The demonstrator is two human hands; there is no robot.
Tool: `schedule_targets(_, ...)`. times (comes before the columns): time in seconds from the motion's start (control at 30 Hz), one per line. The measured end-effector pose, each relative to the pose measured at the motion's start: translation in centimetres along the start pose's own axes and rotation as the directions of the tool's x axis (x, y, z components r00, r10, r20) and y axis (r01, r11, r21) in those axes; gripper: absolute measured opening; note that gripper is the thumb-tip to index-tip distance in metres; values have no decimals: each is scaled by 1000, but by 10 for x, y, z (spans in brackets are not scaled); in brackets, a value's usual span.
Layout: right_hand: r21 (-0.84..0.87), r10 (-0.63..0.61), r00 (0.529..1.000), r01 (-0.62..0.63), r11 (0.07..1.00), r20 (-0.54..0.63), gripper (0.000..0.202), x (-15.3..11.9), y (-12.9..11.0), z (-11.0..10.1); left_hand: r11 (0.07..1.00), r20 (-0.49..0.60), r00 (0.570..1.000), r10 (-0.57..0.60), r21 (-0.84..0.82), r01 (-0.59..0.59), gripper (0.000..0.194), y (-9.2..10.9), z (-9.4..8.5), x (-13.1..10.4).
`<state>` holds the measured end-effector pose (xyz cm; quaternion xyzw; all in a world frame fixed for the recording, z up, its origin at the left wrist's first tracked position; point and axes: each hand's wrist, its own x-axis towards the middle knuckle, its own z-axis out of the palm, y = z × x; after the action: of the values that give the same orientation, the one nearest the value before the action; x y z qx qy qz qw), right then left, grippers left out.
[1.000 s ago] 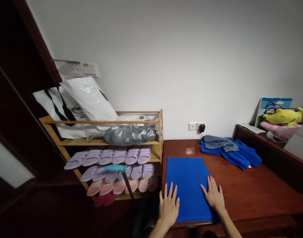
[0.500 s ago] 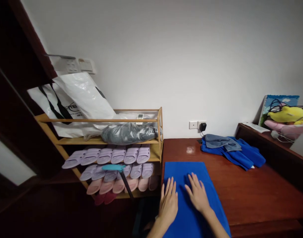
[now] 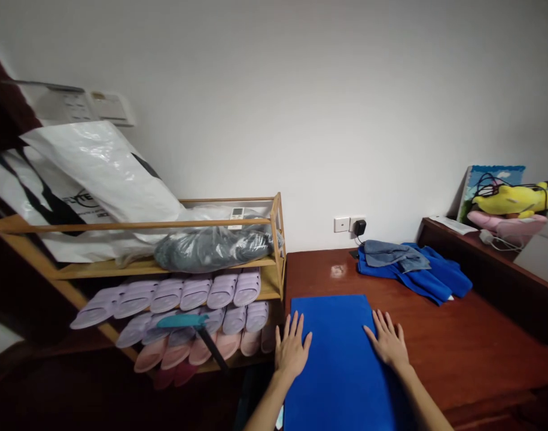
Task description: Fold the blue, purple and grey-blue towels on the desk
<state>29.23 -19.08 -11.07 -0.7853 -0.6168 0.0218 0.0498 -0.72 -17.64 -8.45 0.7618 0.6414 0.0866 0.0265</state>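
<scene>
A smooth blue cloth point(image 3: 334, 359) lies flat as a long rectangle on the reddish-brown wooden table point(image 3: 453, 341). My left hand point(image 3: 292, 350) rests on its left edge, palm down with fingers spread. At the cloth's right edge lies my right hand point(image 3: 387, 342), also flat with the fingers apart, partly over the bare wood. Neither hand holds anything. The near end of the cloth runs out of view at the bottom.
Farther back on the table, a grey cloth point(image 3: 395, 254) lies on a crumpled blue cloth point(image 3: 451, 272). Left stands a wooden shoe rack point(image 3: 277, 239) with lilac slippers point(image 3: 195, 291) and white bags point(image 3: 103, 173). A plugged-in black adapter point(image 3: 359, 227) is on the wall. Yellow plush point(image 3: 511, 199) sits right.
My hands have moved apart, from the middle of the blue cloth out to its left and right edges. The view has shifted slightly to the right.
</scene>
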Motion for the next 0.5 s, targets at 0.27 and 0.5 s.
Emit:
schedule_targets(0.27, 237, -368, 923, 384, 892, -110, 63, -14, -142, -32, 1000, 43, 999, -19, 2, 19, 53, 4, -9, -4)
schedule_targets(0.5, 302, -390, 920, 380, 874, -30, 65, 6, -169, -7, 997, 72, 996, -49, 62, 44, 53, -2, 0, 1)
